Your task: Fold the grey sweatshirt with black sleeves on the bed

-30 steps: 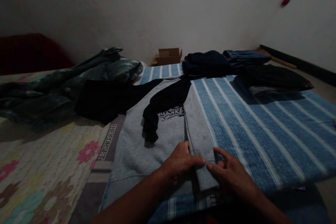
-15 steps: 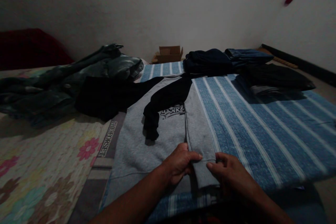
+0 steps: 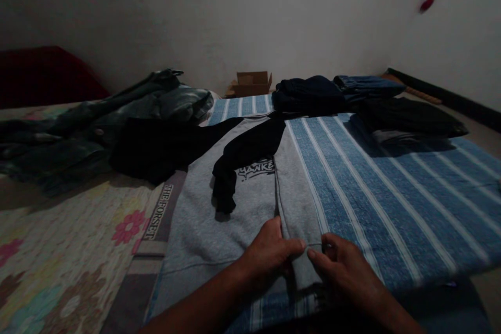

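Observation:
A grey sweatshirt (image 3: 203, 219) with black sleeves and dark lettering on its chest lies flat in front of me. Its right side is turned inward over the body, and the right sleeve (image 3: 250, 141) bends down across the chest. The left sleeve (image 3: 156, 143) stretches out sideways. My left hand (image 3: 270, 248) grips the turned-in strip near the hem, thumb on top. On the outer edge of that same strip, my right hand (image 3: 340, 261) pinches the cloth between thumb and fingers. The fingertips beneath the cloth are partly hidden.
Blue striped cloth (image 3: 376, 193) spreads under the sweatshirt and to the right. Folded dark clothes (image 3: 309, 95) and a black folded stack (image 3: 415, 117) rest at the back right. Rumpled grey-green clothing (image 3: 90, 135) lies left on a flowered sheet (image 3: 97, 229). A cardboard box (image 3: 252, 83) stands behind.
Both hands keep hold of the folded strip near the hem and have shifted only slightly. The whole view sits a little lower; the sweatshirt's fold looks the same.

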`<move>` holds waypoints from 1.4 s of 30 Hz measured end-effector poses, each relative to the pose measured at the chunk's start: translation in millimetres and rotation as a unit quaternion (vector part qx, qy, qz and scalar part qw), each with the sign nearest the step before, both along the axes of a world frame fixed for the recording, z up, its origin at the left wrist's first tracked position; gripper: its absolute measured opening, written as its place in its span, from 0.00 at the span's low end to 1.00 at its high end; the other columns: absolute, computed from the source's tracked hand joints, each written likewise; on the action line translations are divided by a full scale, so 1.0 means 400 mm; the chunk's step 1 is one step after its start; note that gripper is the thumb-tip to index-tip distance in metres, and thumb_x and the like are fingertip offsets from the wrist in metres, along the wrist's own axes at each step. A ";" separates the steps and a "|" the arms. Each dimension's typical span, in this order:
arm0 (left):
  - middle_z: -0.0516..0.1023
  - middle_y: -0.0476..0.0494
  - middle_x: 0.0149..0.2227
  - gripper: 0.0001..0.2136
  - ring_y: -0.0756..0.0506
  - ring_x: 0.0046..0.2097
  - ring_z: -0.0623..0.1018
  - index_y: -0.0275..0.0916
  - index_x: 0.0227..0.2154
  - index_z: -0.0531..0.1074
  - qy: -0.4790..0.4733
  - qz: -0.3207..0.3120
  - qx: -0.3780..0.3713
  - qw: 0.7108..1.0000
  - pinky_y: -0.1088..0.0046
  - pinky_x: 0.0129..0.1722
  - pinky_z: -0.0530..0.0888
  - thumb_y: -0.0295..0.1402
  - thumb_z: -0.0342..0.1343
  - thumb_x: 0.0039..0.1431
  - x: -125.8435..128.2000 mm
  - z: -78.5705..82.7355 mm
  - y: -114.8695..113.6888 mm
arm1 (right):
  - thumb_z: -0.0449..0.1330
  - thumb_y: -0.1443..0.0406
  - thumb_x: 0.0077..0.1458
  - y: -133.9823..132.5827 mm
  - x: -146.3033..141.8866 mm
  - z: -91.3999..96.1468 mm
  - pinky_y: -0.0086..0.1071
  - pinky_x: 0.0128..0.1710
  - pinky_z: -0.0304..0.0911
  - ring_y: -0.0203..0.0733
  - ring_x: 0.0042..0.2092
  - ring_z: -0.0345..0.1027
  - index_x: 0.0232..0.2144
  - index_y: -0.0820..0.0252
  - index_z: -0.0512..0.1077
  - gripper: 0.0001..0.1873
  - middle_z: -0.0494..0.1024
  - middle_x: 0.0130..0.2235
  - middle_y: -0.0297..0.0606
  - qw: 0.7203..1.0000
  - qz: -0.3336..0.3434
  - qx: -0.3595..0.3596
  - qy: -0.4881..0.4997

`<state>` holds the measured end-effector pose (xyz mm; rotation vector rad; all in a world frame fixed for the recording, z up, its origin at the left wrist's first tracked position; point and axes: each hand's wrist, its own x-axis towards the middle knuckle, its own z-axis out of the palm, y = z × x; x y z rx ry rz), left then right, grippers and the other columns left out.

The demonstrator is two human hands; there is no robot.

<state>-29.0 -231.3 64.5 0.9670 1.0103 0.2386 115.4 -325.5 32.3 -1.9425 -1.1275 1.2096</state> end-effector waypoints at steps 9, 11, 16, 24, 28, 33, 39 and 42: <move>0.73 0.51 0.17 0.16 0.49 0.17 0.73 0.37 0.39 0.60 0.055 -0.019 0.045 0.997 0.80 0.14 0.67 0.29 0.58 0.48 -0.029 -0.006 -0.009 | 0.55 0.58 0.57 -0.008 0.010 -0.016 0.35 0.31 0.64 0.44 0.32 0.72 0.39 0.57 0.70 0.11 0.77 0.32 0.40 0.933 0.030 0.246 -0.260; 0.73 0.51 0.16 0.17 0.49 0.16 0.73 0.36 0.39 0.60 0.060 -0.021 0.047 0.997 0.80 0.14 0.67 0.30 0.58 0.48 -0.030 -0.004 -0.010 | 0.54 0.63 0.58 0.002 0.011 -0.015 0.37 0.37 0.66 0.45 0.38 0.72 0.37 0.58 0.70 0.08 0.78 0.35 0.42 0.891 0.059 0.339 -0.295; 0.71 0.52 0.15 0.22 0.49 0.15 0.72 0.32 0.47 0.56 0.071 -0.036 0.039 0.996 0.79 0.14 0.67 0.28 0.56 0.49 -0.033 -0.002 -0.006 | 0.55 0.69 0.55 0.032 -0.005 -0.015 0.44 0.51 0.63 0.48 0.51 0.68 0.42 0.59 0.69 0.11 0.75 0.47 0.46 0.807 0.112 0.460 -0.352; 0.72 0.52 0.16 0.32 0.48 0.16 0.73 0.31 0.57 0.48 0.079 -0.065 0.056 0.993 0.81 0.14 0.66 0.27 0.54 0.49 -0.047 -0.030 -0.007 | 0.55 0.67 0.54 0.052 -0.027 -0.079 0.48 0.55 0.60 0.53 0.61 0.56 0.53 0.61 0.65 0.23 0.67 0.58 0.49 0.804 0.199 0.400 -0.391; 0.73 0.51 0.19 0.34 0.48 0.17 0.73 0.32 0.58 0.46 0.082 -0.055 0.059 0.993 0.80 0.15 0.66 0.29 0.54 0.50 -0.057 -0.030 -0.003 | 0.59 0.65 0.51 0.045 -0.026 -0.114 0.49 0.53 0.62 0.56 0.60 0.56 0.55 0.61 0.64 0.27 0.65 0.59 0.51 0.795 0.223 0.380 -0.417; 0.70 0.53 0.18 0.19 0.49 0.16 0.71 0.35 0.46 0.64 0.164 -0.048 0.239 0.956 0.78 0.16 0.63 0.32 0.55 0.49 -0.059 -0.006 0.094 | 0.62 0.61 0.48 0.054 -0.025 -0.123 0.47 0.51 0.64 0.58 0.58 0.59 0.54 0.61 0.65 0.31 0.66 0.58 0.53 0.764 0.232 0.400 -0.449; 0.76 0.40 0.32 0.09 0.41 0.37 0.76 0.36 0.37 0.70 0.239 -0.087 0.525 0.812 0.68 0.38 0.68 0.30 0.52 0.53 0.046 -0.005 0.231 | 0.62 0.54 0.48 0.074 -0.027 -0.134 0.44 0.47 0.64 0.57 0.53 0.65 0.52 0.60 0.67 0.30 0.72 0.53 0.52 0.724 0.226 0.445 -0.475; 0.74 0.33 0.43 0.10 0.38 0.47 0.73 0.35 0.40 0.70 0.274 -0.095 0.589 0.754 0.64 0.47 0.66 0.28 0.50 0.55 0.119 -0.030 0.266 | 0.59 0.50 0.50 0.086 -0.026 -0.150 0.42 0.45 0.63 0.56 0.50 0.68 0.49 0.60 0.69 0.28 0.75 0.49 0.51 0.700 0.208 0.471 -0.495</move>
